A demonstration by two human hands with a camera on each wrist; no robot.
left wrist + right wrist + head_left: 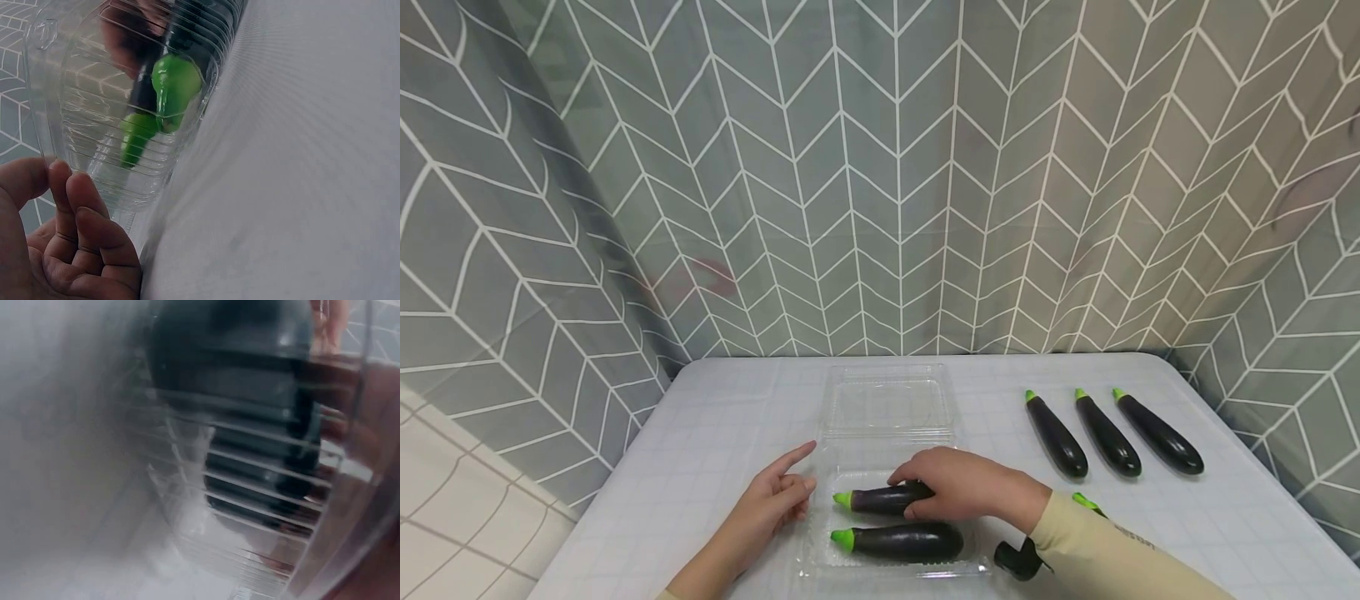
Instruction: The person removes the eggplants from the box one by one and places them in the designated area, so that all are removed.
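A clear plastic clamshell box (895, 572) lies with its lid (887, 404) folded back, away from me. In its near half a dark eggplant (910, 543) with a green stem end lies crosswise. Just behind it, my right hand (962, 487) grips a second eggplant (876, 501) from above, covering its thick end. At the box's left rim, my left hand (772, 497) has thumb and curled fingers meeting at the edge, while its index finger points forward. The left wrist view shows both green stem ends (177, 84) through the ridged wall. The right wrist view is blurred.
Three more eggplants (1107, 435) lie side by side on the right of the white-covered table (737, 400). A small black object (1017, 560) sits beside the box, partly behind my right sleeve, with a bright green piece (1087, 503) nearby. Patterned curtains (895, 183) stand around the table.
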